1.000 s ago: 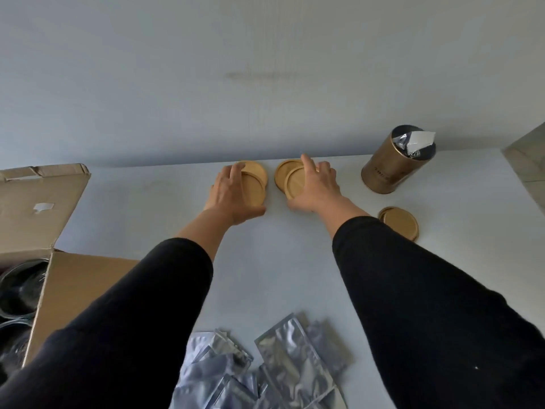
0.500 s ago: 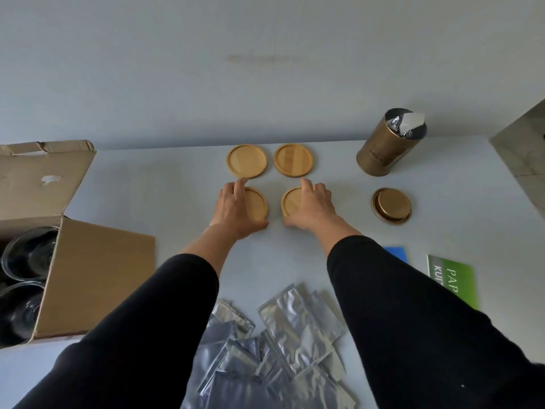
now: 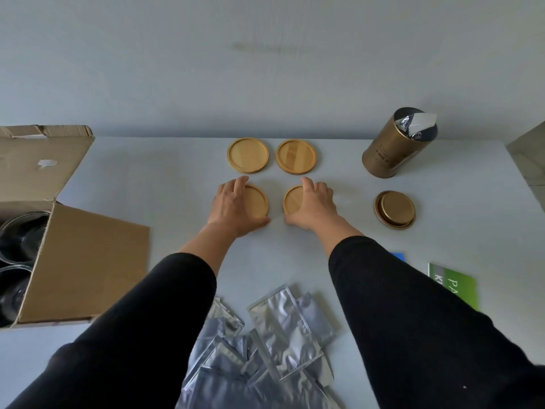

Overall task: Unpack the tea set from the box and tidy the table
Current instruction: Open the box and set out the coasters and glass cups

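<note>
Four round wooden coasters with raised rims sit in a square on the pale desk (image 3: 165, 178); the left hand (image 3: 233, 209) and right hand (image 3: 314, 206) lie flat, fingers loosely spread, on the near left coaster (image 3: 258, 200) and near right coaster (image 3: 293, 199). The far left coaster (image 3: 247, 155) and far right coaster (image 3: 295, 156) lie bare. The open cardboard box (image 3: 85, 261) stands at left, holding glassware.

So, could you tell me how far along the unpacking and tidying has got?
Done: two coasters sit side by side near the wall. In hand: the left hand and right hand each rest on another coaster. Left: glassware in the box, loose foil packets, the tin with its lid off.
</note>
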### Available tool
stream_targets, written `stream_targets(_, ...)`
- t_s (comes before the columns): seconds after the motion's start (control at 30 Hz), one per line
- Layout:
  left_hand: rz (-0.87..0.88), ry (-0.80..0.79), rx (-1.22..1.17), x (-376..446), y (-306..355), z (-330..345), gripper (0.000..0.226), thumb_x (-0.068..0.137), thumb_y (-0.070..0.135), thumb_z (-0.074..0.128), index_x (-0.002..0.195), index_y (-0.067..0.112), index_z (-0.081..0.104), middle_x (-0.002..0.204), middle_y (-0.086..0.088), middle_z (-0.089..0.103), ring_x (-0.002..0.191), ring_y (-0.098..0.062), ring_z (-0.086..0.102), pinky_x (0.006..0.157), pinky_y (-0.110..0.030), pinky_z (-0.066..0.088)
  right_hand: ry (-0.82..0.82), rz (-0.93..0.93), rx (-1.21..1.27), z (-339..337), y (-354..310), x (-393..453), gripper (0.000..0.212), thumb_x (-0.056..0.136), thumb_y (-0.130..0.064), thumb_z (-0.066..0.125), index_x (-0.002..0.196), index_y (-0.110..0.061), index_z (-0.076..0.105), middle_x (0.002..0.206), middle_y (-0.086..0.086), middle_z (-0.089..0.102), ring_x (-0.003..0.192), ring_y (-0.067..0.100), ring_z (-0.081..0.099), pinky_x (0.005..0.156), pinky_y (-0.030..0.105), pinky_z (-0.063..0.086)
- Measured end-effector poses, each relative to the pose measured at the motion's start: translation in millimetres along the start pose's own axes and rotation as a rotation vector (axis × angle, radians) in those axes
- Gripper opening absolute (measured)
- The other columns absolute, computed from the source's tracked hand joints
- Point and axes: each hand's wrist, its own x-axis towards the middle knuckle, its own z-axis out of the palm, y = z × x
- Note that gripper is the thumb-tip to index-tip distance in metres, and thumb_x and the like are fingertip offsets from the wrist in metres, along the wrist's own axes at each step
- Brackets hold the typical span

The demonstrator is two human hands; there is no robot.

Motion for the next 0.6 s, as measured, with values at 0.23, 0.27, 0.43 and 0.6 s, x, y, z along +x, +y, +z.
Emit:
stream_targets(0.23,0.012,-0.025,0.001,-3.2,3.6,0.9,0.107,0.066,0.049,0.08,0.149,0.018,0.02,0.149,-0.007,0.03,0.14,-0.026,0.023,0.115,-0.036,0.025,-0.021,-0.023,-0.023,0.0,6.6,-4.6,0.105,0.071,-0.042,0.075,0.15,-0.024,0.009,0.146,0.01,0.023,0.136,0.03,0.023,0.102,0.042,0.038)
stream_targets(0.27,0.012,-0.024,0.002,-4.5,4.0,0.1,0.108,0.065,0.05,0.08,0.149,0.018,0.02,0.15,-0.008,0.029,0.141,-0.026,0.022,0.115,-0.036,0.024,-0.023,-0.026,-0.033,-1.4,7.4,-6.2,0.105,0.071,-0.043,0.075,0.151,-0.025,0.008,0.147,0.01,0.022,0.137,0.03,0.021,0.103,0.043,0.036)
stream_targets(0.43,-0.008,0.049,0.012,-14.2,1.6,-16.7,0.103,0.068,0.051,0.078,0.148,0.016,0.024,0.149,-0.011,0.029,0.141,-0.027,0.021,0.117,-0.037,0.024,0.032,-0.04,-0.049,-20.3,4.5,-17.8,0.099,0.077,-0.052,0.067,0.151,-0.025,0.007,0.154,0.012,0.009,0.145,0.031,0.004,0.111,0.046,0.026)
stream_targets(0.6,0.009,0.119,0.032,-31.6,4.8,-63.7,0.098,0.074,0.05,0.073,0.149,0.014,0.021,0.149,-0.01,0.028,0.142,-0.026,0.019,0.117,-0.036,0.02,0.087,-0.094,-0.023,-51.7,-22.8,-41.2,0.091,0.079,-0.049,0.064,0.15,-0.024,0.012,0.152,0.012,0.015,0.143,0.031,0.01,0.11,0.046,0.028)
